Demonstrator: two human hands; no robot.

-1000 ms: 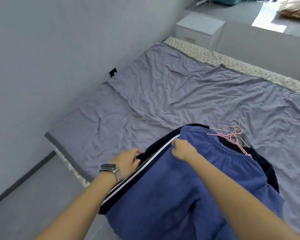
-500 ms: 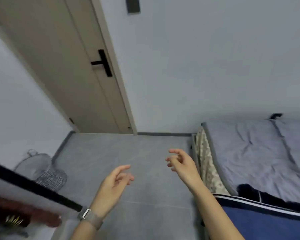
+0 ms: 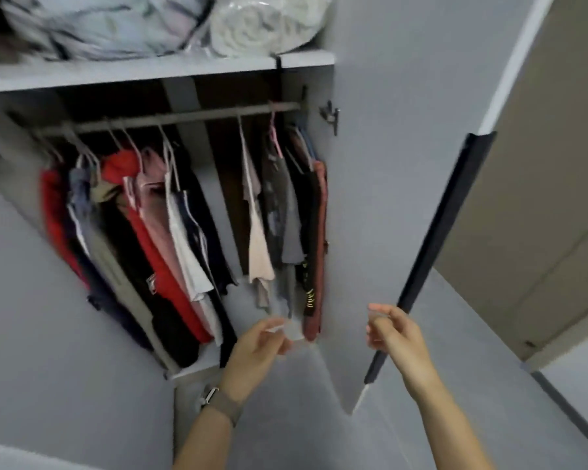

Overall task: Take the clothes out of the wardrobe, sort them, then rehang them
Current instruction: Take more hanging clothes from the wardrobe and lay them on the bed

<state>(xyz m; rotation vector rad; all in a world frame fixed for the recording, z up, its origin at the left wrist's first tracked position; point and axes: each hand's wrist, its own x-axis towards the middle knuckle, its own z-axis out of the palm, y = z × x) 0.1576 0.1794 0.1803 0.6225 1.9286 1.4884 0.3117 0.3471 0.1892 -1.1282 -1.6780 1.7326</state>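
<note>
Inside wardrobe (image 3: 323,164), 1 rail (image 3: 170,118) – 2 clothing groups, 2 empty hands – left hand (image 3: 257,346), right hand (image 3: 396,330)

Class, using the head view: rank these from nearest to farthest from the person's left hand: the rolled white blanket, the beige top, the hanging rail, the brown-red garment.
From the left hand:
1. Brown-red garment, just up and right, at the wardrobe's right end.
2. Beige top, hanging above the hand.
3. Hanging rail, higher, across the wardrobe.
4. Rolled white blanket, on the top shelf.
</note>
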